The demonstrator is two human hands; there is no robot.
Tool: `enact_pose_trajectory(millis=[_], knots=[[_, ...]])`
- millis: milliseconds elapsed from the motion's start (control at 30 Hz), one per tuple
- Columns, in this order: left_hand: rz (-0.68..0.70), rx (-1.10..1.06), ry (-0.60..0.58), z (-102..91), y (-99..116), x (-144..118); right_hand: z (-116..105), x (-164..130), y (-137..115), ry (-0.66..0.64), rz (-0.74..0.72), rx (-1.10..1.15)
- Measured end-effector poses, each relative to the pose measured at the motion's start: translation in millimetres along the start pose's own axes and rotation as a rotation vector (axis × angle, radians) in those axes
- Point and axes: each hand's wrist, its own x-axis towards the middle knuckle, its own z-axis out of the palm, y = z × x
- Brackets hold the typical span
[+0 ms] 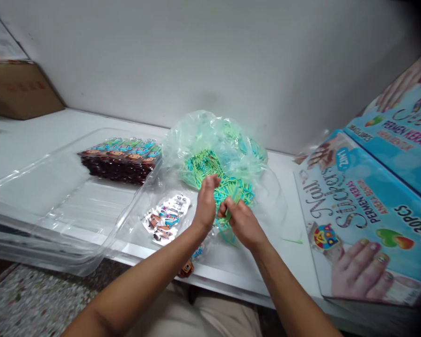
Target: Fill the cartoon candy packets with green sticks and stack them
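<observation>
My left hand [206, 203] is raised with its fingers stretched upward and its palm turned toward the other hand; nothing shows in it. Close beside it, my right hand [243, 220] is closed around some thin green sticks [235, 193], whose ends poke out above the fingers. Both hands are in front of an open clear plastic bag [196, 128] full of green and blue thin sticks [205, 164]. Left of the hands lies a shiny printed wrapper [166, 219] with a cartoon character. Another cartoon piece [186, 268] sits at the table's front edge, partly behind my left forearm.
A clear plastic tray [115, 234] on the left holds stacked cartoon packets [122, 159]. Blue Nail Stickers boxes [358, 220] stand at the right. One loose green stick [293, 241] lies near them. A brown carton [21, 91] is at the far left, against the wall.
</observation>
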Motion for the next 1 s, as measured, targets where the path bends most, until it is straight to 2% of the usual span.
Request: enact_pose_trajectory(millis=[67, 100, 200, 267, 333, 400, 467, 533, 700, 900, 1000], knots=[[-0.074, -0.126, 0.161, 2.5, -2, -9, 16, -3, 0, 0.152, -0.003, 0.31], [-0.12, -0.179, 0.211, 4.4, -2, -13, 24, -5, 1, 0.19, -0.005, 0.38], [-0.213, -0.267, 0.284, 7.1, 1, -21, 42, -15, 6, 0.224, -0.006, 0.297], [-0.224, -0.266, 0.237, 3.1, 3, -26, 42, -22, 9, 0.213, -0.036, 0.171], [-0.225, -0.211, 0.083, -6.1, 5, -32, 34, -30, 11, 0.18, -0.048, 0.109], [-0.195, -0.142, -0.067, -17.7, 7, -38, 24, -38, 12, 0.107, 0.008, 0.133], [-0.166, -0.097, -0.152, -28.3, 7, -43, 16, -45, 14, 0.013, 0.097, 0.193], [-0.177, -0.086, -0.181, -35.9, 7, -47, 13, -52, 16, -0.053, 0.147, 0.219], [-0.272, -0.086, -0.194, -42.5, 7, -49, 18, -63, 17, -0.085, 0.18, 0.197], [-0.228, -0.059, -0.146, -42.0, 14, -53, 22, -66, 20, -0.03, 0.193, 0.24], [-0.218, -0.049, -0.168, -41.6, 19, -54, 22, -68, 21, -0.047, 0.212, 0.249]])
